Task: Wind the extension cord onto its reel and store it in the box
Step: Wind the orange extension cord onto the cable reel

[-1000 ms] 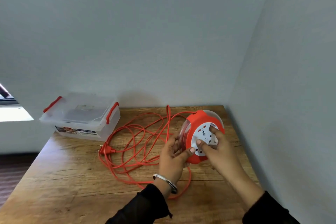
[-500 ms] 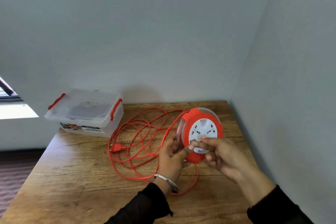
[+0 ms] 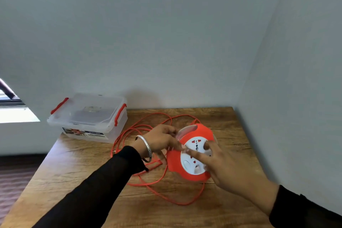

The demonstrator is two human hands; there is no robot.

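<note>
The orange cord reel [image 3: 192, 153] stands near the counter's [image 3: 74, 181] far right corner. The left hand [image 3: 161, 139] grips its rim and the right hand [image 3: 222, 164] presses flat fingers on its white face. Most of the extension cord [image 3: 140, 129] lies loose; the lidded storage box [image 3: 88, 116] waits at the far left corner.

Items I log: orange reel [image 3: 192, 155] with white socket face, tilted toward me above the tabletop; orange cord [image 3: 162, 185] in loose loops beside and beneath it; clear red-latched box [image 3: 88, 118], lid closed, far left.
</note>
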